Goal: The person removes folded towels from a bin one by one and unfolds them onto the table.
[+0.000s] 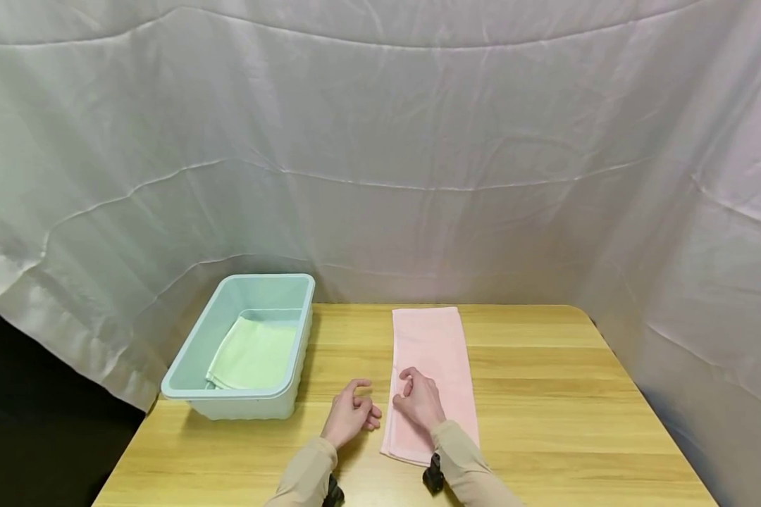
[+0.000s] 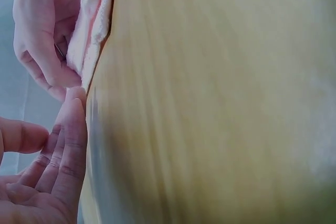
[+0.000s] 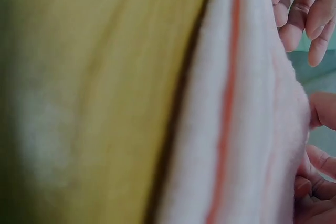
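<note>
A pink towel (image 1: 432,352), folded into a long strip, lies on the wooden table with its layered edges showing in the right wrist view. Over the towel's left part is my right hand (image 1: 421,401), fingers bent and a gap between thumb and forefinger; whether it touches the cloth I cannot tell. My left hand (image 1: 350,412) hovers just left of the towel, apart from it, its fingers loosely bent around nothing. In the left wrist view, the left fingertips (image 2: 77,95) appear close to the right hand (image 2: 42,30) beside the towel's edge.
A pale blue plastic basin (image 1: 237,394) stands on the table's left side, with a folded light green towel (image 1: 256,355) on its bottom. Grey curtains (image 1: 431,155) hang behind and beside the table (image 1: 564,394). A dark area (image 1: 38,422) borders the table's left.
</note>
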Demonstrator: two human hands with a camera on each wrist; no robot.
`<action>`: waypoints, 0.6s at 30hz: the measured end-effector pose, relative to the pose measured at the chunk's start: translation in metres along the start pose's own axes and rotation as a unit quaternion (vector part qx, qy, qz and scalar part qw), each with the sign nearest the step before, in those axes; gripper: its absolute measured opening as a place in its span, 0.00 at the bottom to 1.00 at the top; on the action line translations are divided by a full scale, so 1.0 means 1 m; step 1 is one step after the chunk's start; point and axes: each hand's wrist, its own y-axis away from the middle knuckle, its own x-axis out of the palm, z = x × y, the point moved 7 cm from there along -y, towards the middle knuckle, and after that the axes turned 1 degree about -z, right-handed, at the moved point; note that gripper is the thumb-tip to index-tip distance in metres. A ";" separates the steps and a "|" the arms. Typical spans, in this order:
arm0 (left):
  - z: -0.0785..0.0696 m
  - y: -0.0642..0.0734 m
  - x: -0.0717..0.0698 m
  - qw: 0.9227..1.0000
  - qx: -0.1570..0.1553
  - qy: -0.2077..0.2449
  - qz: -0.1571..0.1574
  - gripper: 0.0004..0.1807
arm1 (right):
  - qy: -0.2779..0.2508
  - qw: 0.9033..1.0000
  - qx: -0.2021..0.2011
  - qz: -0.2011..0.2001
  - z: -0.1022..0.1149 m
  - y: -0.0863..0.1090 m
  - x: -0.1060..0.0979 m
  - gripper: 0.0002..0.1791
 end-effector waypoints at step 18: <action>-0.001 0.000 0.002 1.000 0.002 0.012 0.003 0.21 | -0.027 1.000 0.005 -0.009 -0.001 0.000 -0.010 0.23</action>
